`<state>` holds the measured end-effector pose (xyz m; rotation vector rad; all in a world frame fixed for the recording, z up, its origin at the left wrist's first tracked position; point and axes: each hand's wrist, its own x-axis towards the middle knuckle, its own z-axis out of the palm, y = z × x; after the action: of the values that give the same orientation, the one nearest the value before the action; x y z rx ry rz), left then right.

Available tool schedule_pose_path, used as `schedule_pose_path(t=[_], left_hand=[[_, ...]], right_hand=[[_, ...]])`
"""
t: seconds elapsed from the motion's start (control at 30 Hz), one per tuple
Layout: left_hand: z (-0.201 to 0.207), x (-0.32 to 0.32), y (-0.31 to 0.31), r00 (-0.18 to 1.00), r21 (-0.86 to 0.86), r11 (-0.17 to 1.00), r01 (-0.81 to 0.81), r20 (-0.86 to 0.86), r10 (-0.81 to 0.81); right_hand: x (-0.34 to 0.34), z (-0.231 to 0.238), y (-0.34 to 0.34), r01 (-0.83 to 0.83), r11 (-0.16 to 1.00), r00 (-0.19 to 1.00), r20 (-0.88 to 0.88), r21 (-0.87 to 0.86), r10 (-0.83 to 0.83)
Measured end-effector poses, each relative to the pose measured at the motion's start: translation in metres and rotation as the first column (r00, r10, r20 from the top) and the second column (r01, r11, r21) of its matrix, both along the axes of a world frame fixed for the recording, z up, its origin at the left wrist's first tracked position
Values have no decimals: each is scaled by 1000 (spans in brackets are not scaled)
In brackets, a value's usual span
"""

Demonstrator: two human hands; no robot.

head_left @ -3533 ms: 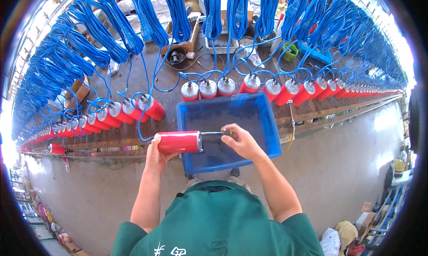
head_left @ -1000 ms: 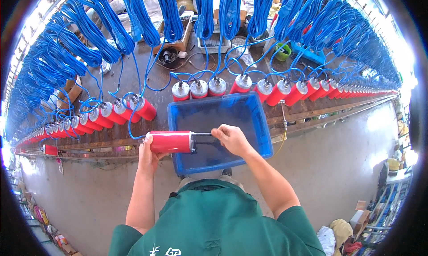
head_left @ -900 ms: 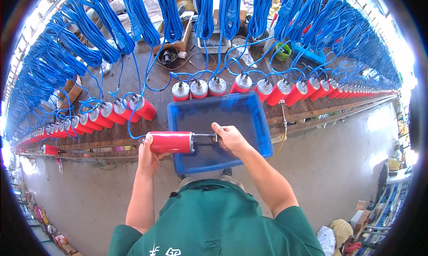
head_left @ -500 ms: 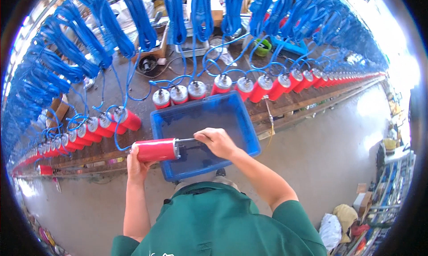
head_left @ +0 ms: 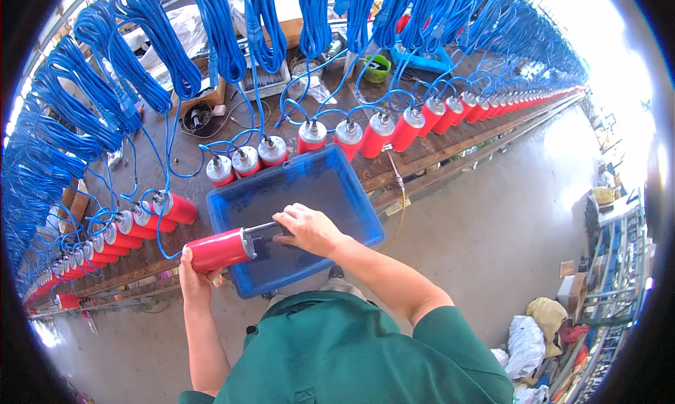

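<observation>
In the head view, holding a red cylinder (head_left: 216,251) on its side with the left hand (head_left: 195,281), toward 8 o'clock from the middle of a blue tub (head_left: 374,228). Curling the left fingers snugly around the 9 o'clock end, near a blue cable (head_left: 162,246). Touching a thin rod (head_left: 263,227) at the other end with the right hand (head_left: 307,229). Bending the right fingers a little, thumb apart below; too hidden to tell how tightly. Lined up along the brown surface (head_left: 187,148), from 8 to 2 o'clock, with more red cans (head_left: 377,135). Hung with blue cable bundles (head_left: 315,24) toward 12 o'clock.
</observation>
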<state>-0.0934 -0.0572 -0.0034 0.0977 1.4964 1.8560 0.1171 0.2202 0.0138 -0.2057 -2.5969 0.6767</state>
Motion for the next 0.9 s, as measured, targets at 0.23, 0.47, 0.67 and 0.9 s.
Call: schedule_pose_path(t=[0.23,0.47,0.67,0.9], left_hand=[[11,8,8,997,13,997,-78,-2,78],[6,9,7,993,-39,993,-113,-46,111],[7,10,2,992,-56,991,-120,-58,117],[8,14,6,990,-78,988,-137,-47,133]], right_hand=[[-6,-15,6,-53,994,998,38,95,50],[-7,4,21,-108,963,953,252,-245,171],[47,12,72,251,894,960,-24,-372,-279],[154,-121,209,912,410,391,355,-23,-849]])
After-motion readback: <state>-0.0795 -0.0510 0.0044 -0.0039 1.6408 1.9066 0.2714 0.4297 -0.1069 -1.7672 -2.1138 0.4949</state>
